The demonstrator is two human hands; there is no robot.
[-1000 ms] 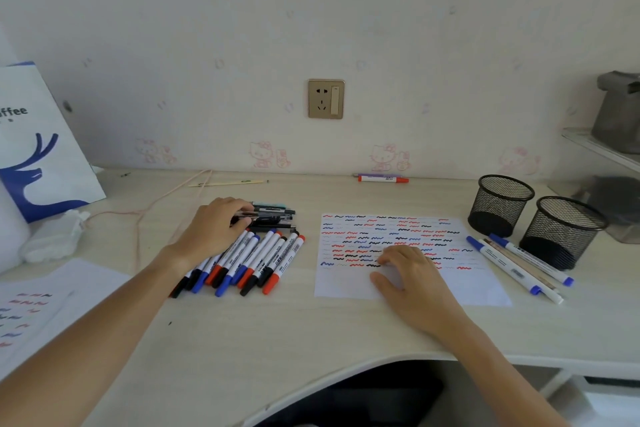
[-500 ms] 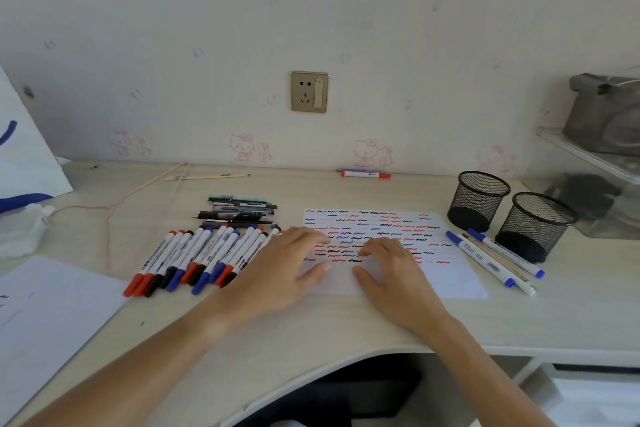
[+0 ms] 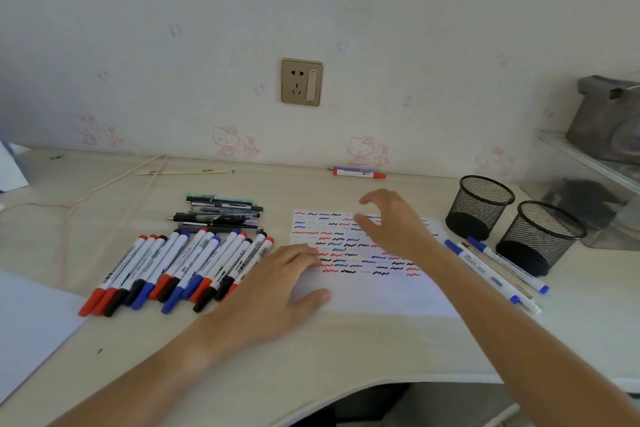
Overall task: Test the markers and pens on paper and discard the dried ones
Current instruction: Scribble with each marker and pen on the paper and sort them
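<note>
A white test paper (image 3: 381,295) covered in red, blue and black squiggles lies in the middle of the desk. My left hand (image 3: 277,284) rests flat on its left edge, fingers straight. My right hand (image 3: 391,225) hovers over the paper's upper part, fingers spread and loosely curved, holding nothing. A row of several capped markers (image 3: 180,267) lies left of the paper, with a small stack of dark pens (image 3: 221,215) behind it. A red-capped marker (image 3: 358,173) lies by the wall.
Two black mesh pen cups (image 3: 479,206) (image 3: 540,237) stand at the right, with three markers (image 3: 498,270) lying in front of them. Another sheet (image 3: 27,326) sits at the left edge. A pink cord (image 3: 104,187) and a wooden stick (image 3: 183,171) lie at the back left.
My left hand left the marker pile and came to rest on the paper's left edge. My right hand lifted off the paper and moved up and away from me.
</note>
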